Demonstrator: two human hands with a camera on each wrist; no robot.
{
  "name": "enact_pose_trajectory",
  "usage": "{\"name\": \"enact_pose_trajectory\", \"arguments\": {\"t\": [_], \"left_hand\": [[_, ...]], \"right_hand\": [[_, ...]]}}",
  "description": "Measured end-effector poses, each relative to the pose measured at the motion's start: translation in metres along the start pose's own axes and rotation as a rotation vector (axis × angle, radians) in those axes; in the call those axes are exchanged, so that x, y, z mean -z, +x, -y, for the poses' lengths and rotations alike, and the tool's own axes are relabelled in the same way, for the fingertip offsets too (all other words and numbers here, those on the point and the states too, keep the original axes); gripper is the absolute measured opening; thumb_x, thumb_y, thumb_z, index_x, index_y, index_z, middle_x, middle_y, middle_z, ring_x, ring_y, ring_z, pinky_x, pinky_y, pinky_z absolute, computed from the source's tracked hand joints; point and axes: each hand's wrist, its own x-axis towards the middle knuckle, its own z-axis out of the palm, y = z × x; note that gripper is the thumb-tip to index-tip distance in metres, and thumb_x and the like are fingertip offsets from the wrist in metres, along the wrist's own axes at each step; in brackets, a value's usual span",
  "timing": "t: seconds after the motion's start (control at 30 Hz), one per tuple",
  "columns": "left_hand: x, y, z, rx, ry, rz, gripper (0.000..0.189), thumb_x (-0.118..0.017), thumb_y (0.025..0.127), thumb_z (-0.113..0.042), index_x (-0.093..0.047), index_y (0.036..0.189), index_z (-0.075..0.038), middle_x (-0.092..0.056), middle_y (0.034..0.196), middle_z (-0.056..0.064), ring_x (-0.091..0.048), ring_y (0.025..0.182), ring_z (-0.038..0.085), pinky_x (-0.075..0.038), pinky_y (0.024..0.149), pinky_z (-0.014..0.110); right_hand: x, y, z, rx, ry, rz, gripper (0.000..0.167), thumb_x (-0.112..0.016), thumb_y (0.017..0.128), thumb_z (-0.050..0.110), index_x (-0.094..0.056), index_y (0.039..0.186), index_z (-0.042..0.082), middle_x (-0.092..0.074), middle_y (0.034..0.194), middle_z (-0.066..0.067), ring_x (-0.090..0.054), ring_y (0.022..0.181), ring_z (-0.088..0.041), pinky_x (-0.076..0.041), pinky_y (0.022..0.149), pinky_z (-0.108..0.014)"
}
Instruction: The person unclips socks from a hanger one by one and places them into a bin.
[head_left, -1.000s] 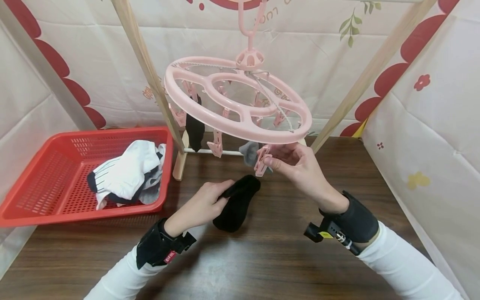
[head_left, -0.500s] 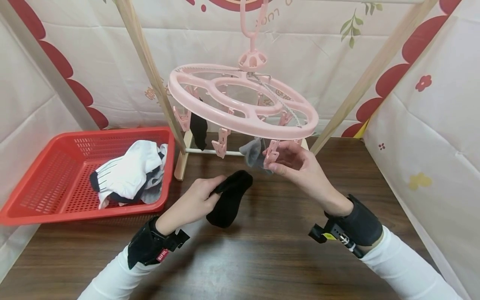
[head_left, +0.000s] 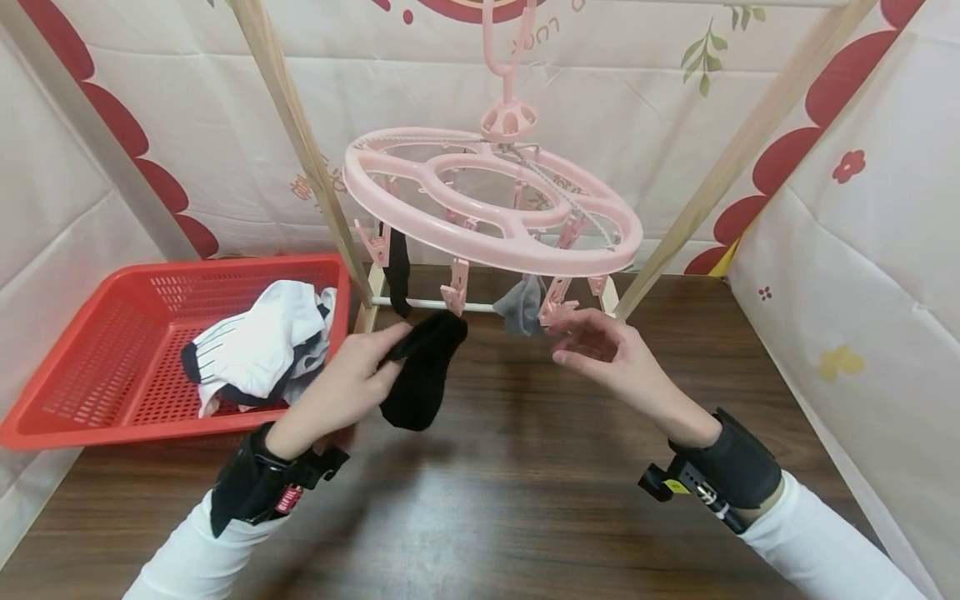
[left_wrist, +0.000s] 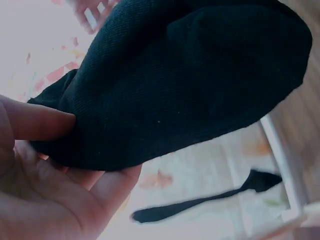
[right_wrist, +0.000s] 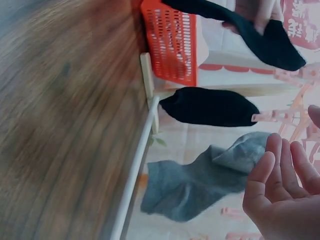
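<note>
My left hand [head_left: 341,387] pinches a black sock [head_left: 420,375] by its folded end between thumb and fingers; in the left wrist view the sock [left_wrist: 190,85] fills much of the picture. My right hand [head_left: 615,358] holds nothing. Its loosely bent fingers are just below a pink clip [head_left: 555,304] at the right of a round pink drying hanger [head_left: 465,243]; whether they touch is unclear. A grey sock [right_wrist: 195,185] hangs beside the right hand. Farther left, another black sock [right_wrist: 210,106] hangs from a clip. A pink clip [head_left: 455,287] dangles at the hanger's front.
At the left stands a red basket [head_left: 187,427] with white and dark socks [head_left: 258,337] inside. Wooden posts [head_left: 720,175] flank the hanger, and a white bar [head_left: 427,305] runs low behind it. Brown wood-grain tabletop [head_left: 510,500] lies beneath; patterned cloth walls surround it.
My left hand has moved left with the black sock. My right hand has let go of the pink clip and drawn slightly down and right. The hanger has swung a little right.
</note>
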Motion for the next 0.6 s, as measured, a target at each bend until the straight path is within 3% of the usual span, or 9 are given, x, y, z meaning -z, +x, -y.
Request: {"name": "enact_pose_trajectory", "arguments": {"t": [0.17, 0.4, 0.6], "left_hand": [[0.024, -0.002, 0.001, 0.022, 0.037, -0.069, 0.031, -0.049, 0.084, 0.012, -0.064, 0.106, -0.003, -0.057, 0.076, 0.004, -0.047, 0.066, 0.019, -0.039, 0.059, 0.035], [0.054, -0.005, 0.002, 0.021, 0.101, -0.139, 0.027, -0.052, 0.088, 0.010, -0.066, 0.104, -0.007, -0.064, 0.080, 0.004, -0.050, 0.070, 0.018, -0.040, 0.065, 0.037], [0.072, -0.009, 0.011, 0.088, 0.167, -0.187, 0.026, -0.050, 0.089, 0.010, -0.064, 0.103, -0.006, -0.059, 0.077, 0.008, -0.045, 0.068, 0.022, -0.034, 0.060, 0.038]], "right_hand": [[0.007, -0.005, -0.008, -0.016, -0.018, -0.025, 0.029, -0.063, 0.089, -0.002, -0.057, 0.118, -0.003, -0.063, 0.109, -0.007, -0.061, 0.096, -0.017, -0.049, 0.079, -0.024], [0.014, -0.007, -0.013, -0.053, -0.038, -0.071, 0.028, -0.063, 0.091, 0.000, -0.057, 0.117, -0.006, -0.063, 0.108, -0.001, -0.061, 0.094, -0.014, -0.049, 0.077, -0.022], [0.021, -0.004, -0.015, -0.030, 0.009, -0.075, 0.023, -0.055, 0.095, -0.002, -0.055, 0.117, -0.009, -0.064, 0.106, -0.003, -0.061, 0.094, -0.014, -0.049, 0.076, -0.022]]}}
